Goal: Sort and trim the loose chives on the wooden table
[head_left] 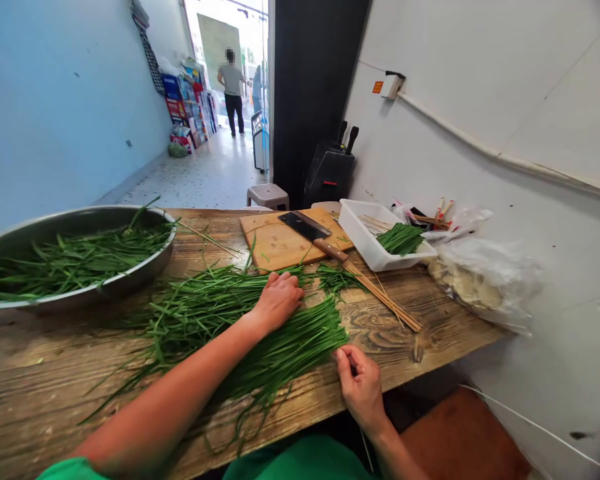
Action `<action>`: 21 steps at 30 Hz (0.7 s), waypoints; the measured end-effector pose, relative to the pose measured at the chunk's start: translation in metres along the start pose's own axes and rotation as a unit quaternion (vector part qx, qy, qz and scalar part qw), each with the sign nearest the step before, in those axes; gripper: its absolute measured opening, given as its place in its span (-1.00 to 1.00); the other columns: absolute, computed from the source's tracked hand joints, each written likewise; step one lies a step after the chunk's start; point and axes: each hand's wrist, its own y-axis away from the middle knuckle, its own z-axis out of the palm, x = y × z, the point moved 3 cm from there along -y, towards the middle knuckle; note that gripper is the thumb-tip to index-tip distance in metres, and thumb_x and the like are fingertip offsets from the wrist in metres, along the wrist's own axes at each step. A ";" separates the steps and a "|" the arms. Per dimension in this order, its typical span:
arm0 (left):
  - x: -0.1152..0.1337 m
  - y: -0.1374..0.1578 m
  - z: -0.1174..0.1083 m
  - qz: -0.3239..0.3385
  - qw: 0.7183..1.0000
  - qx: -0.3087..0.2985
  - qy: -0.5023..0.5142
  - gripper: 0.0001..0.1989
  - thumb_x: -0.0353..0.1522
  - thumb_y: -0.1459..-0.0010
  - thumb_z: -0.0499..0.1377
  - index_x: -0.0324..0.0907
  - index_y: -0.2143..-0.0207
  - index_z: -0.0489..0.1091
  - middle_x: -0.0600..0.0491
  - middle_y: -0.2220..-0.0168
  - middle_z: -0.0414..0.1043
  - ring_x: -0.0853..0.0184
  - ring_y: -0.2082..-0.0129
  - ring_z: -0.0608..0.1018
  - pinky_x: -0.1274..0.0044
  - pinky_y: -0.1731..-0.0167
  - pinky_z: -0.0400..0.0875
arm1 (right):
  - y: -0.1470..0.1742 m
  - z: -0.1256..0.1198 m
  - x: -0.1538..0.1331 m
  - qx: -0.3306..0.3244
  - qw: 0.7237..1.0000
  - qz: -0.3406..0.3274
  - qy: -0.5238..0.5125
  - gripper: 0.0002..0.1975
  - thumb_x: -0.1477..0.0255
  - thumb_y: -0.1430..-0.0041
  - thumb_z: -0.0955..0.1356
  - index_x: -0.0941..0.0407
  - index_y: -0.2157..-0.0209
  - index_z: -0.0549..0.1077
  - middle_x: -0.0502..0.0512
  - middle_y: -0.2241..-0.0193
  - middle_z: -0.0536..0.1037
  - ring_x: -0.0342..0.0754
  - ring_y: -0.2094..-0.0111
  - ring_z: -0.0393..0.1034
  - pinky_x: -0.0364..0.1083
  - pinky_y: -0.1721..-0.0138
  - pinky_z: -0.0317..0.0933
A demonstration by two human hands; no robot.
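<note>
Now half-curled L hand (279, 301) is pressing greens (295, 340) mid-frame, R hand (361, 385) pinching, btm right, hold unclear, uneven pressure poss. risking splay.

Place: apparently a small food shop
Far doorway (253, 41): tall, bright with daylight
Far left: stacked boxes (193, 101)
Near table (35, 377): cleaver (306, 225), chopping board (261, 244), skewers (386, 299), leafy greens (303, 339)

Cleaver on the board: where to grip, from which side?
Likely the wooden handle, from the near right side: it slants over the near edge of the cutting board, pointing away from the dark blade. Thin sticks crowd its end.
</note>
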 end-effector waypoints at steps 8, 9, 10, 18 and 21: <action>0.003 -0.002 0.000 0.011 0.999 0.003 0.032 -0.83 -0.34 -0.08 0.05 -0.18 0.43 0.42 -0.01 0.32 0.31 0.24 0.21 0.24 0.39 0.20 0.05 | 0.000 0.000 0.000 0.001 1.000 0.005 -0.008 -0.76 0.36 -0.17 0.18 0.16 0.47 0.38 -0.05 0.65 0.35 -0.21 0.63 0.22 -0.25 0.59 0.05; 0.004 -0.003 0.001 0.005 0.999 0.001 0.037 -0.83 -0.35 -0.08 0.05 -0.18 0.44 0.42 -0.01 0.32 0.31 0.24 0.21 0.24 0.39 0.21 0.05 | -0.001 0.000 0.000 0.001 1.000 0.004 -0.005 -0.75 0.36 -0.17 0.18 0.16 0.47 0.38 -0.05 0.65 0.35 -0.21 0.64 0.21 -0.25 0.60 0.04; 0.004 -0.003 0.001 0.002 0.999 -0.001 0.040 -0.82 -0.36 -0.09 0.04 -0.18 0.45 0.42 -0.02 0.32 0.31 0.24 0.21 0.24 0.39 0.22 0.06 | -0.001 0.000 -0.001 0.001 1.000 0.003 -0.001 -0.75 0.36 -0.17 0.18 0.16 0.48 0.38 -0.06 0.66 0.34 -0.21 0.65 0.20 -0.24 0.61 0.03; 0.012 -0.007 -0.005 -0.013 0.987 0.051 0.149 -0.88 -0.42 -0.01 0.07 -0.21 0.47 0.41 -0.02 0.26 0.38 0.24 0.17 0.31 0.38 0.17 0.11 | -0.001 0.000 0.000 -0.001 1.000 0.002 0.003 -0.75 0.36 -0.18 0.18 0.16 0.47 0.37 -0.07 0.68 0.31 -0.22 0.65 0.18 -0.24 0.61 0.02; 0.006 -0.008 -0.004 -0.093 0.951 0.066 0.287 -0.83 -0.41 -0.01 0.03 -0.24 0.39 0.40 0.03 0.40 0.42 0.37 0.37 0.39 0.51 0.32 0.23 | -0.001 0.000 0.000 -0.003 1.000 0.002 0.001 -0.75 0.36 -0.18 0.18 0.16 0.46 0.37 -0.06 0.66 0.33 -0.21 0.64 0.19 -0.24 0.59 0.03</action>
